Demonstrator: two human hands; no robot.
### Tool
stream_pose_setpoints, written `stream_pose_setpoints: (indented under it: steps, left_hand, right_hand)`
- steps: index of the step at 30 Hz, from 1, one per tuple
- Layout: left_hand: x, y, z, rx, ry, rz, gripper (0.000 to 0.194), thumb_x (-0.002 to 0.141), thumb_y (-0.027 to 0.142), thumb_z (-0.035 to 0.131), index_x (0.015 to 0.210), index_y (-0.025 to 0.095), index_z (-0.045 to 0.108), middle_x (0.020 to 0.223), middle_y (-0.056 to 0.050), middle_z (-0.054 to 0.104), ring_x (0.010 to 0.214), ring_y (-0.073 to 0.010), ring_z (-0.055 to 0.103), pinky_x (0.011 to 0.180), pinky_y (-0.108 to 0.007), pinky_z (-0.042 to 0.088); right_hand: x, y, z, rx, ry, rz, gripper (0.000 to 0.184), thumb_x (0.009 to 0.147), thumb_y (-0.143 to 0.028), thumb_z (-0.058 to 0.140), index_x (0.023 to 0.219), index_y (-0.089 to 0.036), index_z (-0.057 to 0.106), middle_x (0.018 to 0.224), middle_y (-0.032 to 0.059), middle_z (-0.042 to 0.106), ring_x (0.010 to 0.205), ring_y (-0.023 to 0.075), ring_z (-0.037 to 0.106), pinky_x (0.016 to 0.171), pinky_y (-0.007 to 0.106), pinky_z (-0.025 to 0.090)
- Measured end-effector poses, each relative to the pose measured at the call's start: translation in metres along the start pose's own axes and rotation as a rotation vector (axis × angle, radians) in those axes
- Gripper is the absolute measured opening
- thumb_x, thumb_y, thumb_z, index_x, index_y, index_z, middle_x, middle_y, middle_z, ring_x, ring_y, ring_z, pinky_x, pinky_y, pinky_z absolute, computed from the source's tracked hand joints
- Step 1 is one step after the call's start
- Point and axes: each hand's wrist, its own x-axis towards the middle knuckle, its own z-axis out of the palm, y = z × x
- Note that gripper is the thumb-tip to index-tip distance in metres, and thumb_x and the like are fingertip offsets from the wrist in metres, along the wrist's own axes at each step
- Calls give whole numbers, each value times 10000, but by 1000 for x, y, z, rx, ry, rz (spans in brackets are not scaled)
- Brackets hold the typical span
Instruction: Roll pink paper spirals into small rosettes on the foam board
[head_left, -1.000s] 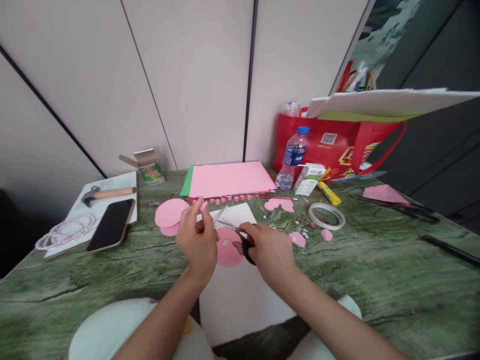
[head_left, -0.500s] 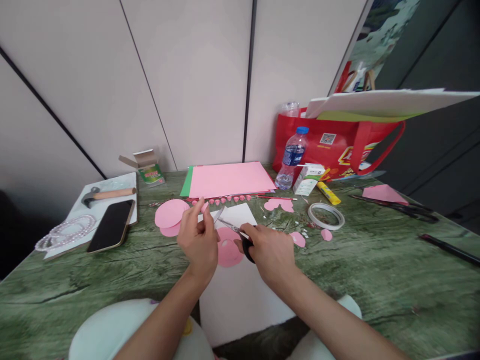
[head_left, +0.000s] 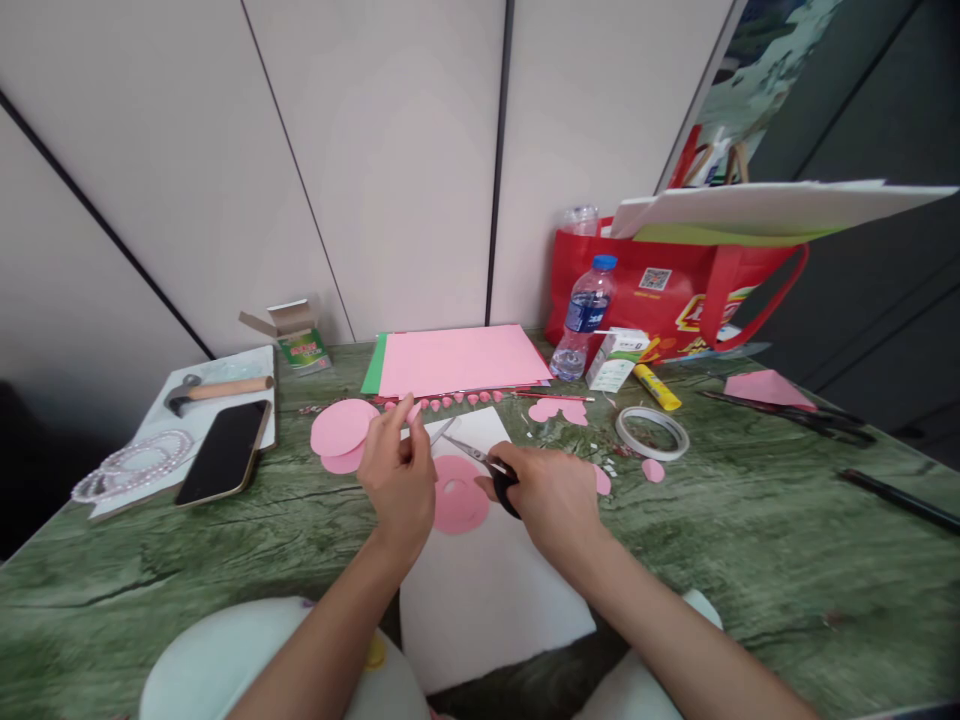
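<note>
My left hand [head_left: 397, 478] pinches a small pink paper piece [head_left: 410, 412] between thumb and fingers above the white sheet [head_left: 487, 590]. My right hand [head_left: 551, 495] grips black-handled scissors [head_left: 480, 462], whose open blades point left toward the pinched piece. A pink paper disc with holes [head_left: 457, 497] lies on the white sheet between both hands. More pink discs [head_left: 341, 430] lie just left of my left hand.
A row of small pink cutouts [head_left: 457, 399] edges a pink paper stack [head_left: 457, 358]. A tape roll [head_left: 652, 432], glue stick [head_left: 658, 386], water bottle [head_left: 585, 315] and red bag [head_left: 675, 290] stand right. A phone [head_left: 223, 452], hammer [head_left: 217, 389] and beads [head_left: 127, 465] lie left.
My right hand with the scissors has shifted slightly right and back, the blades opening away from the piece. My left hand has barely moved.
</note>
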Motion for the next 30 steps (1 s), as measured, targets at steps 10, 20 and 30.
stream_pose_setpoints:
  steps: [10,20,30]
  left_hand:
    - [-3,2,-1,-102,-104,32,234,838,182,474,1041,210,587,928,-21,555,377,17,391,343,-151,369]
    - [-43,27,-2,-111,-1063,607,311,877,140,327,1157,131,462,954,-95,587,738,-121,568,633,-235,500]
    - [-35,24,5,-331,-1093,185,243,828,197,447,971,158,639,808,-66,631,692,-129,587,629,-239,481]
  right_hand:
    - [28,50,-4,-159,13,213,332,738,-492,538,985,-280,603,767,67,676,713,234,617,512,252,277]
    - [42,68,16,-156,-332,-22,338,697,-87,506,987,-226,612,918,100,657,870,243,601,630,270,371]
    - [41,66,21,-106,-326,-203,353,779,-66,418,991,-227,650,924,135,627,914,257,556,751,323,367]
